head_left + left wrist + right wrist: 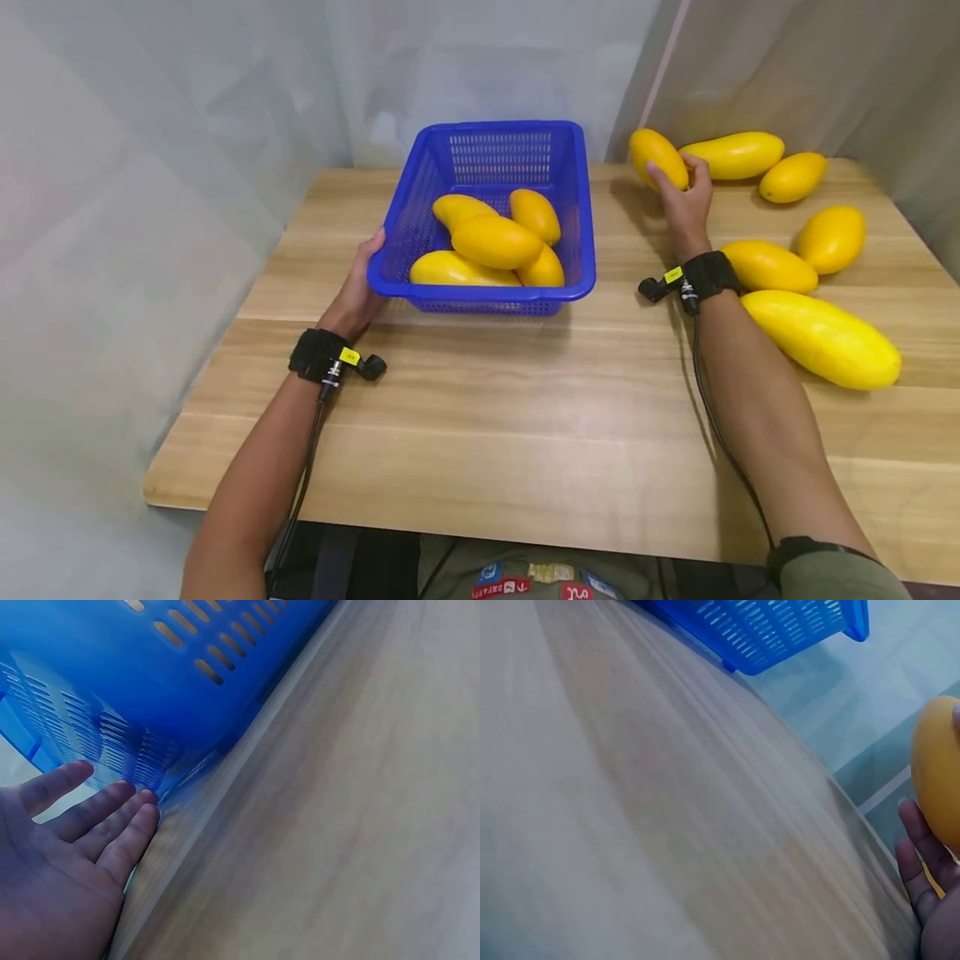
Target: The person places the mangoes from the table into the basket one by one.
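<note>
A blue plastic basket [577, 208] stands on the wooden table [525, 417] and holds several yellow mangoes [495, 242]. My left hand [365, 279] rests against the basket's left wall with straight fingers [112, 817]; the slotted blue wall [187, 690] fills the left wrist view. To the right of the basket, my right hand [686, 196] grips a yellow mango [657, 157] and holds it a little above the table. That mango [939, 772] shows at the right edge of the right wrist view, with fingers [919, 855] curled under it.
Several more yellow mangoes lie on the table's right side, the largest [821, 337] beside my right forearm, others [738, 154] near the back edge. Pale curtains hang behind. The basket's corner [780, 630] appears in the right wrist view.
</note>
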